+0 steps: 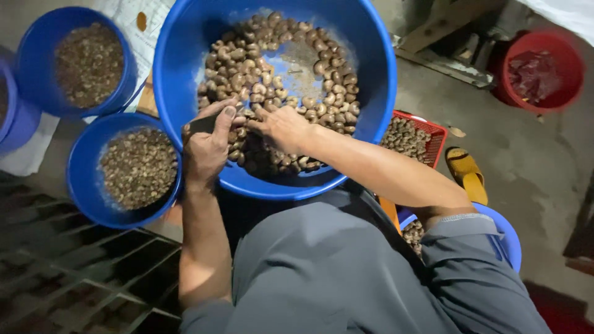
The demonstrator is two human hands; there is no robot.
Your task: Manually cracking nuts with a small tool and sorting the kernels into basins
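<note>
I see left hand (207, 148) gripping a dark tool (204, 124); right hand (281, 127) pinching nuts (272, 86) in big blue basin (371, 68), frame centre.

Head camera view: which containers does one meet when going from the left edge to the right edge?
Small blue bowl of shell pieces → large blue basin of nuts → red mesh basket → red bucket.

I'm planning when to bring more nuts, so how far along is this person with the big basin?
Done: two small blue bowls already hold heaps of small pieces. In hand: the left hand holds a dark tool while the right hand reaches among the nuts. Left: the big blue basin is still well filled, bare only in the middle.
</note>
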